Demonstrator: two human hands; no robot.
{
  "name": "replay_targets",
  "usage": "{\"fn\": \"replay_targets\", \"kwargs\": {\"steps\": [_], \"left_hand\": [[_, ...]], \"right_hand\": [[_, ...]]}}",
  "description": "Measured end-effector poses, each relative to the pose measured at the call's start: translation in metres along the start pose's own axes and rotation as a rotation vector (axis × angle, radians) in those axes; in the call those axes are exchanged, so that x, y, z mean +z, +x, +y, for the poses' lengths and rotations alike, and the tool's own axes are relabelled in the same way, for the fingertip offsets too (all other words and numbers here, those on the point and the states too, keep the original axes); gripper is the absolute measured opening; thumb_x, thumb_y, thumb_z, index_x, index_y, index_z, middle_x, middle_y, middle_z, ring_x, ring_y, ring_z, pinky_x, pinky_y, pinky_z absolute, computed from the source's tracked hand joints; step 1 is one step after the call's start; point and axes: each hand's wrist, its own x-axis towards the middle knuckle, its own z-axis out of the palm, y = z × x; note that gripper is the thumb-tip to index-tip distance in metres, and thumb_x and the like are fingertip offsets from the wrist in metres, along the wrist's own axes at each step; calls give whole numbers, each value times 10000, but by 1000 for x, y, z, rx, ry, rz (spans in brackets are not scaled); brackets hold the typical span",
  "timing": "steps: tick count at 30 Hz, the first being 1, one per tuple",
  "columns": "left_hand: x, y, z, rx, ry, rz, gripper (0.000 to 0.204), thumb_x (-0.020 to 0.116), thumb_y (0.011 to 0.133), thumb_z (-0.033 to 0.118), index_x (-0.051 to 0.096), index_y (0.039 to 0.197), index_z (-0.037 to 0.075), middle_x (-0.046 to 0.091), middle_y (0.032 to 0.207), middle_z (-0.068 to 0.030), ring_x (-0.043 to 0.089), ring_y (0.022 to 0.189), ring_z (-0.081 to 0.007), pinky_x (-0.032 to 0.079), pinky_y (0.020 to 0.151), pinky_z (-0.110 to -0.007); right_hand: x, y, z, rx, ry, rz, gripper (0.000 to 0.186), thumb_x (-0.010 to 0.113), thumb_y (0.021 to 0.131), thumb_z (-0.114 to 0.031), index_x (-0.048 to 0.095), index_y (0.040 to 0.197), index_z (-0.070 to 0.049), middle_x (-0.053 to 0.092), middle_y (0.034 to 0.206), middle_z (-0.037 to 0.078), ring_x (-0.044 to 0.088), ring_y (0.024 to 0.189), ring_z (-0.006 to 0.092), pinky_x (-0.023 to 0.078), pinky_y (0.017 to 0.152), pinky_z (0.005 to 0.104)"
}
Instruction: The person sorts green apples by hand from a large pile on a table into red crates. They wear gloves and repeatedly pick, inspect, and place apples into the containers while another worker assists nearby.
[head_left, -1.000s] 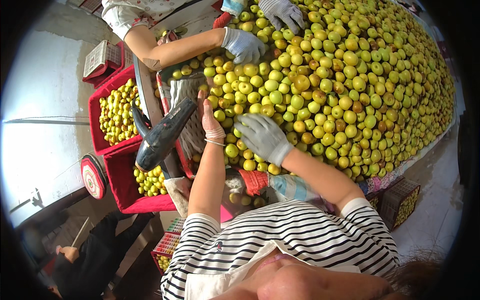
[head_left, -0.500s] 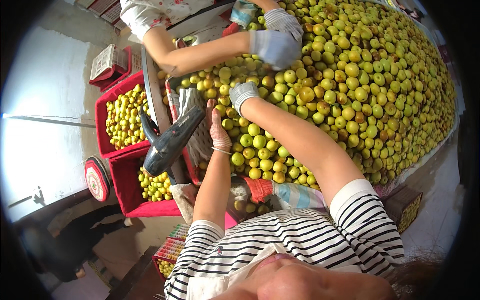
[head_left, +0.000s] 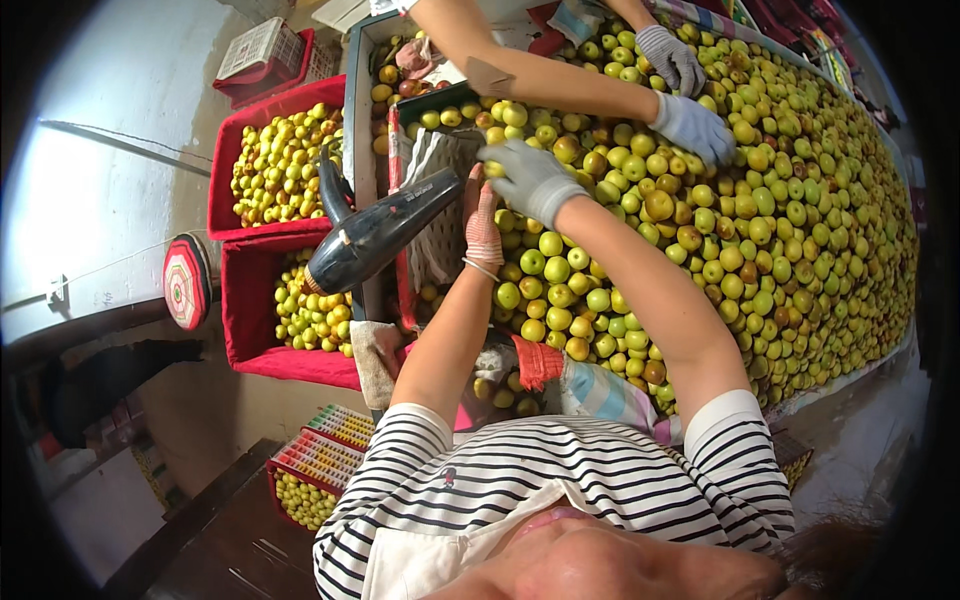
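Observation:
A broad heap of small round green-yellow fruits [head_left: 740,230], like jujubes, fills the table. My left hand [head_left: 481,228], in a pink-and-white glove with bare fingertips, is held edge-up with its fingers stretched out. It stands beside the nozzle of a black hair dryer [head_left: 385,230]. Just above the heap, my right hand [head_left: 537,182], in a grey glove, reaches in from the right. Its fingers curl over a yellow fruit [head_left: 494,169] near my left fingertips. Beneath the dryer's nozzle lie white ribbed strips [head_left: 440,215], partly hidden.
Across the table, a co-worker's blue-gloved hand [head_left: 697,128] and striped-gloved hand [head_left: 672,60] rest on the fruit. Left of the table edge stand two red-lined crates [head_left: 235,225] holding fruit. A round patterned stool [head_left: 187,282] is farther left. A crate with coloured dividers [head_left: 318,460] sits lower left.
My right hand has lifted from the heap and now meets my left fingertips. The co-worker's hands have moved right and apart over the fruit. The whole view has shifted slightly.

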Motion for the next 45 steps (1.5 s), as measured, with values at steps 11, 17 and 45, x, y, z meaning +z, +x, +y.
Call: {"fn": "replay_targets", "kwargs": {"steps": [11,17,45], "left_hand": [[12,-5,17,-27,-887,-403,545,476,1021,286,290,1495,90,347,1508,-72,333,1383,-197,227,1167,-362],[19,-23,55,12,89,47,612,476,990,435,367,1467,67,426,1453,-93,371,1338,-209,248,1136,-350],[14,-16,39,53,118,62,563,518,974,404,467,1375,11,553,1301,-103,481,1214,-218,342,1077,-368]], "right_hand": [[8,-26,-47,-164,226,-49,634,635,828,-246,403,1401,-107,454,1413,153,573,1125,391,489,939,476],[37,-154,-17,-224,-190,4,629,694,789,-230,459,1357,-101,434,1424,113,445,1291,279,315,1135,412],[-26,-179,16,208,594,487,374,618,917,-330,577,1145,-35,669,1073,115,663,945,266,480,966,361]]}}
